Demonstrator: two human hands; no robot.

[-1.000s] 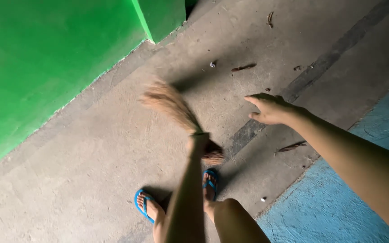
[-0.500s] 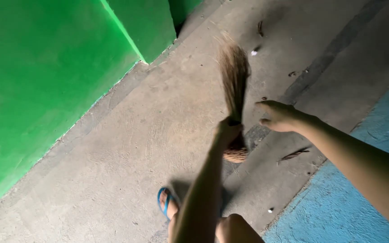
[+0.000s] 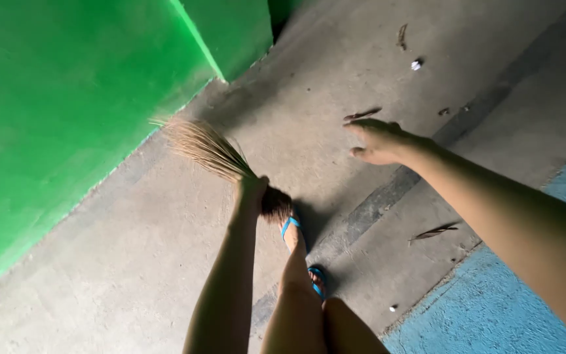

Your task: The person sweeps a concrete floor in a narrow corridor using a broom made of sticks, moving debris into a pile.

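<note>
Straw hand broom (image 3: 207,149): bristles fanning up-left over the concrete floor (image 3: 132,262), tips lying near the base of the green wall (image 3: 54,98). Left hand (image 3: 251,190) is clamping shut around its dark bound handle. Right hand (image 3: 378,141) is hovering apart, fingers loosely extended, holding nothing. Blue sandal (image 3: 289,224) is showing just beside the handle. Dry leaf (image 3: 435,231) and white scrap (image 3: 416,64) are lying scattered nearby.

Broom (image 3: 211,152) in left hand (image 3: 251,190) is showing dry, straw-like bristles, stiff and matt. Floor (image 3: 132,262) is looking like rough, bare concrete, dull grey. Wall (image 3: 54,98) is presenting smooth green paint, faintly glossy. Blue floor patch (image 3: 492,314) is appearing coarse and grainy.
</note>
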